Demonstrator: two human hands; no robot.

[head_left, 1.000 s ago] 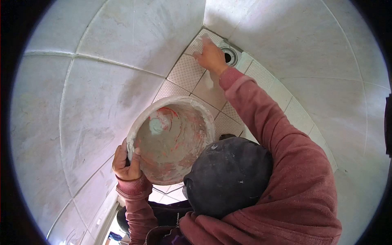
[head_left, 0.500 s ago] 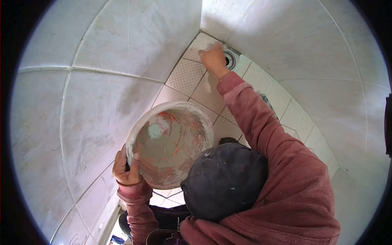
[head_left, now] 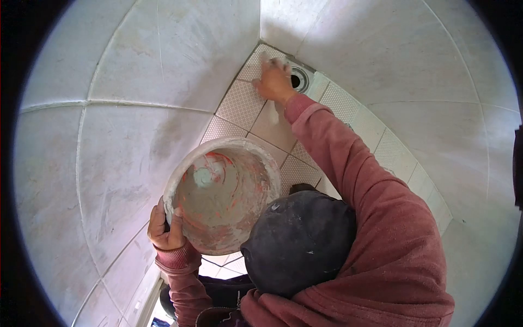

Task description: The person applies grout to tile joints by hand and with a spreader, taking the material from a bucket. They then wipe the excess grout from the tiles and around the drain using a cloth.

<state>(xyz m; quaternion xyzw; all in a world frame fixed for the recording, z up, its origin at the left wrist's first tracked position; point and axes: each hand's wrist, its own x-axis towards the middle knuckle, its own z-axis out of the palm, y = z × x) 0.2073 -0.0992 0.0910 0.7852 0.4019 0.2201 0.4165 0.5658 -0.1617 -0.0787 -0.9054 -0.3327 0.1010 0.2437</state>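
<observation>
My left hand (head_left: 167,229) is closed on the rim of a mortar-smeared bucket (head_left: 275,163), thumb inside and fingers outside. The bucket tilts so that I see into it; grey residue, reddish streaks and a pale lump (head_left: 206,177) lie at its bottom. Far forward, my right hand (head_left: 274,82) reaches over the floor tiles near the corner, fingers apart and slightly blurred. Just right of it is a round metal floor drain (head_left: 299,80) with a dark open hole. Patterned tile (head_left: 239,102) lies below and left of that hand.
Tiled walls rise on the left (head_left: 147,141) and right (head_left: 414,60), meeting at the corner beyond the drain. A dusty dark knee (head_left: 299,242) stands close to the bucket's right side. Patterned and plain floor tiles (head_left: 278,126) run between bucket and drain.
My right hand has moved slightly left, away from the drain, and its fingers are more spread. The left hand still grips the bucket, which sits slightly further left in view.
</observation>
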